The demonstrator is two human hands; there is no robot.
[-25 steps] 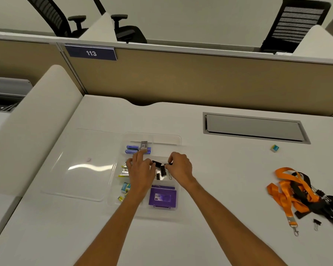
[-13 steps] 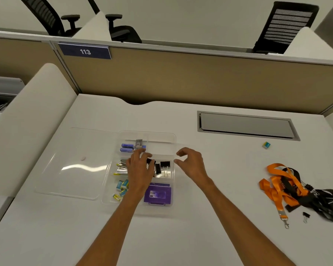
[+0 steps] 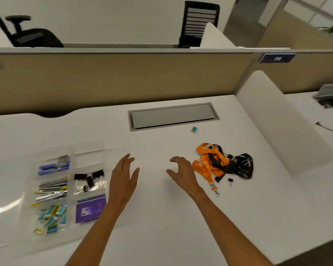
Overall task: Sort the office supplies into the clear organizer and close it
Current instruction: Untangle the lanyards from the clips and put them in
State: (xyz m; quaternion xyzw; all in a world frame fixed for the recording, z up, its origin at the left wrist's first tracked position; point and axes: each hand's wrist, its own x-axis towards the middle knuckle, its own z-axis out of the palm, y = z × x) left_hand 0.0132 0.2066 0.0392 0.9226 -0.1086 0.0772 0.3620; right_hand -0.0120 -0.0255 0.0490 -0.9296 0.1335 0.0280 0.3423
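The clear organizer [image 3: 88, 148] lies open at the left of the white desk, its lid [image 3: 6, 189] flat to the left. Its compartments hold black binder clips [image 3: 88, 179], a purple box [image 3: 90, 208], blue items [image 3: 52, 168], silver items [image 3: 50, 191] and teal erasers [image 3: 52, 217]. My left hand [image 3: 123, 179] hovers open just right of the organizer. My right hand [image 3: 181, 173] is open with curled fingers, a little left of the orange and black lanyards [image 3: 219, 164]. One small binder clip [image 3: 230, 181] lies by the lanyards. A teal eraser [image 3: 194, 129] sits farther back.
A grey cable hatch [image 3: 171, 116] is set into the desk behind my hands. A tan partition [image 3: 123, 81] runs along the back and a white divider [image 3: 288, 131] stands at the right. Office chairs stand beyond the partition.
Both hands have left the organizer's binder clip compartment and moved right, now empty over the bare desk. My view has swung right, so the lanyards sit nearer the middle.
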